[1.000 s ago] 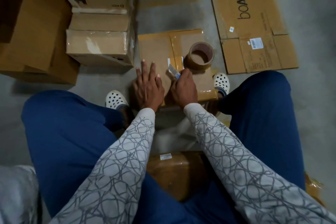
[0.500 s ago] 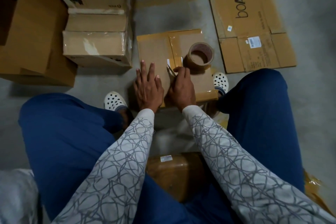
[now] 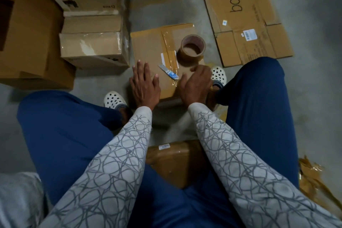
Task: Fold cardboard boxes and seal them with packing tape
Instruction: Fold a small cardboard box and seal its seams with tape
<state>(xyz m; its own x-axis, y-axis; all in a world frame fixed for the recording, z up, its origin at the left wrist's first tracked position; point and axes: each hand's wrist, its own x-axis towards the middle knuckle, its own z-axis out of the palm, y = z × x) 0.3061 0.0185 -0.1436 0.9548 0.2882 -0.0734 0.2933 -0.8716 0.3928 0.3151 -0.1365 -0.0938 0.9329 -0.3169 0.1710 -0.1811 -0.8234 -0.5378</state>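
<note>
Both hands hold nothing: left hand (image 3: pixel 144 84) flat on the taped brown cardboard box (image 3: pixel 148 46), right hand (image 3: pixel 196 87) loosely curled; the loose blue-handled cutter (image 3: pixel 169 72) between them could nick a sliding palm.

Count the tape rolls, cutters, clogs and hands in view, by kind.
Brown packing tape rolls: 1
Blue-handled cutters: 1
White perforated clogs: 2
Bare hands, left hand and right hand: 2
Total: 6

Head-worn view, steeply downward, close.
</note>
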